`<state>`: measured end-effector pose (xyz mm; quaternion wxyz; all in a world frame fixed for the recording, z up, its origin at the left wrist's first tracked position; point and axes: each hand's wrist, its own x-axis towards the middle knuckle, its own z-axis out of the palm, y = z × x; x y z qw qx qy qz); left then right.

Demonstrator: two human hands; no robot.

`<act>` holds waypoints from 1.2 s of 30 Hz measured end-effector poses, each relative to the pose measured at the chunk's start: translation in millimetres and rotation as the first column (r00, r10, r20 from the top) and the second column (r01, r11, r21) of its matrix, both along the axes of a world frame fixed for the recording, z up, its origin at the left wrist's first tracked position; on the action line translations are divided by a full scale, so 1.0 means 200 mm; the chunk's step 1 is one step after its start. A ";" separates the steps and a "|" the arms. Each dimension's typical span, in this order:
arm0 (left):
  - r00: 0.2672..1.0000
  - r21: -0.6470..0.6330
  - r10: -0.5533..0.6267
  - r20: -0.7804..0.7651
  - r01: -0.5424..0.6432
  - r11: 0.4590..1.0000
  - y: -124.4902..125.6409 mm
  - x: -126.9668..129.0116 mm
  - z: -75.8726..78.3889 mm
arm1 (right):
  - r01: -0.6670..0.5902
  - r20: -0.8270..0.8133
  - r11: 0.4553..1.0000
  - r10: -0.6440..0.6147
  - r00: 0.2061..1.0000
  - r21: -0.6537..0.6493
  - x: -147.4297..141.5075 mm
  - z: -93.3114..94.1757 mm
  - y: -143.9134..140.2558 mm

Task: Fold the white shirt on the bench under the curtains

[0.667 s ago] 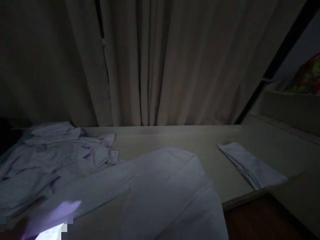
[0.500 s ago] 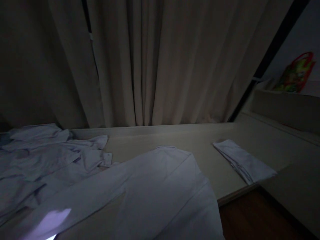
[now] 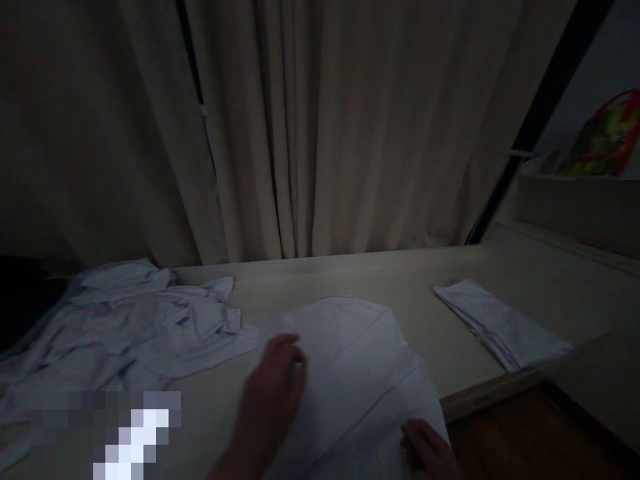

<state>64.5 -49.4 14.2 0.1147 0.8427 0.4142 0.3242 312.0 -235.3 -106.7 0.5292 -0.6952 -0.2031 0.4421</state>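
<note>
The room is dim. A white garment (image 3: 350,373) lies spread on a pale table (image 3: 390,280) in front of me. My left hand (image 3: 273,390) rests flat on the garment's left part, fingers pointing away from me, and a fold of cloth lies by its fingertips. My right hand (image 3: 425,450) sits at the garment's lower right edge near the table's front, fingers curled on the cloth; whether it pinches the fabric is too dark to tell.
A heap of crumpled white clothes (image 3: 120,327) covers the table's left side. A folded white stack (image 3: 500,323) lies at the right. Beige curtains (image 3: 325,127) hang behind the table. A colourful bag (image 3: 607,143) stands on a ledge at far right. Dark wood floor (image 3: 525,433) shows below right.
Both hands have come into view and landed on the garment. Its left sleeve part, stretched out to the lower left before, now lies folded in toward the middle.
</note>
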 end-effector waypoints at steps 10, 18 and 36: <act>0.980 -0.203 -0.197 -0.021 0.189 0.961 -0.36 0.20 -0.47 | -0.051 -0.512 0.998 0.064 0.857 0.038 0.10 0.17 0.08; 0.868 -0.139 0.220 -0.445 -0.309 0.941 0.04 -0.14 -0.68 | 0.009 0.492 1.000 -0.003 0.871 -0.011 0.45 -0.29 0.10; 0.851 -0.220 0.200 -0.486 -0.340 0.914 0.43 -0.04 -0.74 | -0.328 0.819 0.779 0.380 -0.430 -0.534 0.50 0.68 1.05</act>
